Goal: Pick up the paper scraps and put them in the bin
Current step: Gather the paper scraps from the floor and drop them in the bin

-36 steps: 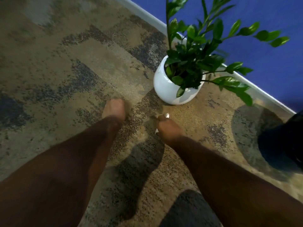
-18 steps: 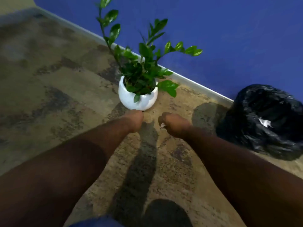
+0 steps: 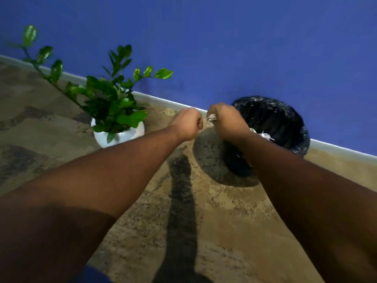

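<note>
A leafy green plant (image 3: 110, 99) in a round white pot (image 3: 118, 135) stands on the mottled brown carpet (image 3: 214, 231) at the left, close to the pale skirting board (image 3: 163, 100) and the blue wall (image 3: 224, 48) behind it. Just right of the pot, the left hand (image 3: 188, 124) is held out over the floor, curled into a closed fist; whether anything lies inside it cannot be told. Close beside it, nearly knuckle to knuckle, the right hand (image 3: 226, 121) is clenched around a crumpled white paper scrap (image 3: 211, 117), a corner of which pokes out from between the fingers toward the left hand. Both bare forearms reach in from the bottom of the frame, and they throw a long dark shadow down the carpet between them. To the right, a bin (image 3: 271, 119) lined with a black plastic bag sits against the skirting board, partly hidden behind the right wrist and forearm. The right hand hangs near the bin's left rim. More white paper (image 3: 265, 135) shows inside the bin, just above the forearm. At the bottom edge, a patch of blue cloth (image 3: 91, 275) is visible under the left arm.
</note>
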`<state>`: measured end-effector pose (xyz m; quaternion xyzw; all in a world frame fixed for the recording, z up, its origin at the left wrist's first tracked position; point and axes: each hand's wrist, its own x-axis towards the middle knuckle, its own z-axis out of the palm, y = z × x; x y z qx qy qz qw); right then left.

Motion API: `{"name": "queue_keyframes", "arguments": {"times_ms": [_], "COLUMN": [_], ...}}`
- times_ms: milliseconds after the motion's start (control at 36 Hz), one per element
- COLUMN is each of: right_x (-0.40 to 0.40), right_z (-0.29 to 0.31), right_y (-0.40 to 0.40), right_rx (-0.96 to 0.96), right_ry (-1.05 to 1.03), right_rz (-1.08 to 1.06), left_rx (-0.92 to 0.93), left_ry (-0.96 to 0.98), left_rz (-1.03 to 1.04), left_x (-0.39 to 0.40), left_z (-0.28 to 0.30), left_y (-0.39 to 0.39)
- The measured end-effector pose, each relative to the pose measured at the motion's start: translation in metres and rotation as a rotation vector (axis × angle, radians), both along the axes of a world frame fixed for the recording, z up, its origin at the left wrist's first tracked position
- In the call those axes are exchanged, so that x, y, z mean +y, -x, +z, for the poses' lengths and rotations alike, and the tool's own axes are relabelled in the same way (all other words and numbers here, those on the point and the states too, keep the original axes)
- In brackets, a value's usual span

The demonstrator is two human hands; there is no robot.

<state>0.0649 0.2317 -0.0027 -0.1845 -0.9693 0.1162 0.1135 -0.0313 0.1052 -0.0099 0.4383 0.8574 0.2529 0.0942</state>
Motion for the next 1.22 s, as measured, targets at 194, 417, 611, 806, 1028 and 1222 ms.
{"name": "queue_keyframes", "arguments": {"times_ms": [194, 417, 611, 806, 1028, 1222], "right_x": [0.042, 0.075, 0.087, 0.093, 0.092, 0.083], "right_z": [0.006, -0.008, -0.018, -0.027, -0.033, -0.031], "right_y": [-0.044, -0.065, -0.076, -0.081, -0.080, -0.082], "right_rx": [0.211, 0.269, 0.300, 0.294, 0.125, 0.064], "right_ry": [0.077, 0.203, 0.347, 0.409, 0.474, 0.371], "right_rz": [-0.260, -0.518, -0.601, -0.628, -0.640, -0.652], "left_rx": [-0.005, -0.021, -0.012, -0.036, -0.034, -0.040], "left_ry": [-0.142, -0.187, -0.173, -0.093, -0.093, -0.169], "left_rz": [0.061, 0.073, 0.024, -0.086, -0.130, -0.111], "left_x": [0.073, 0.126, 0.148, 0.150, 0.132, 0.098], "left_z": [0.014, 0.011, -0.002, -0.004, -0.007, -0.014], "left_y": [-0.038, -0.076, -0.093, -0.097, -0.088, -0.074]}}
